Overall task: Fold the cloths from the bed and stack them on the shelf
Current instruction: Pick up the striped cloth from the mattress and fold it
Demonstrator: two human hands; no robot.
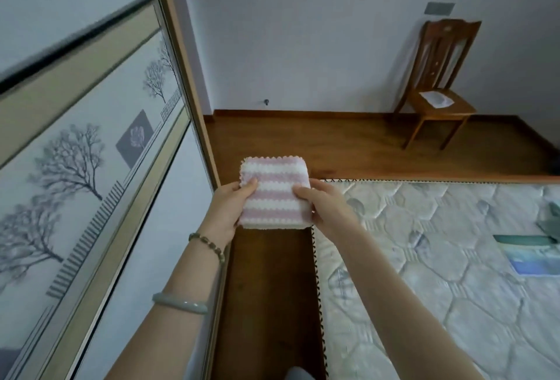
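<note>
Holding the folded square pink-and-white striped fleece cloth [274, 193] at the near-left corner of the quilted white mattress [439, 273]: left grip [227, 210] and right grip [322, 208] pinch opposite edges, thumbs on top; even pressure should keep layers aligned.

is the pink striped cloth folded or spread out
Folded: the pink and white striped cloth is a compact thick square, pinched at its sides by the left hand and right hand.

we see the cloth [274, 192] as thick fleecy pile, matt | we read the mattress [439, 273] as quilted fabric, smooth, faintly sheened | floor [333, 143]: brown wood boards, polished | chair [454, 108]: varnished wood, glossy | sliding door [91, 125]: smooth printed panel, metal-looking frame | bangle [178, 304]: smooth, glossy, stone-like
</note>
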